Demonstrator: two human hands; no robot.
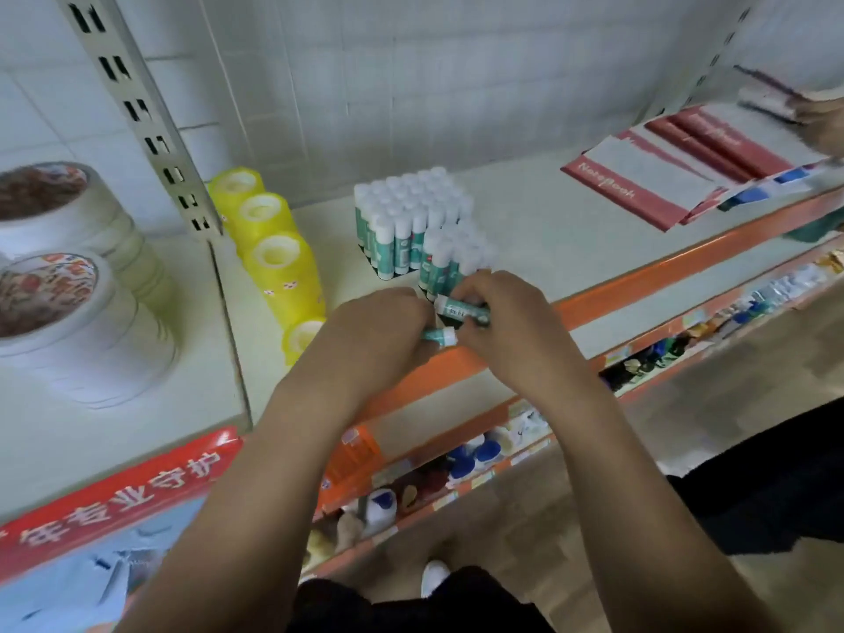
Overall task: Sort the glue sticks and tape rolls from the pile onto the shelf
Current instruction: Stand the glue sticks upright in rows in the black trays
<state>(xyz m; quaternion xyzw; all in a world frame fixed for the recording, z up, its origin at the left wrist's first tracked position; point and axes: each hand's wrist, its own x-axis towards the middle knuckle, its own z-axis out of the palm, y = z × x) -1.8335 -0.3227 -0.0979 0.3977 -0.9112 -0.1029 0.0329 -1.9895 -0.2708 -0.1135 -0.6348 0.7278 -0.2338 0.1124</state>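
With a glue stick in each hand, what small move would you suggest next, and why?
Probably turn the glue stick in the right hand upright and set it at the front of the near block of sticks: it lies sideways just before that block, where every stick stands cap up. The left hand holds a second stick.

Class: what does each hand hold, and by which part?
The left hand grips the lower glue stick by its body, cap sticking out. The right hand holds the upper glue stick near its base end.

Glue stick (442,336) half inside left hand (379,333).
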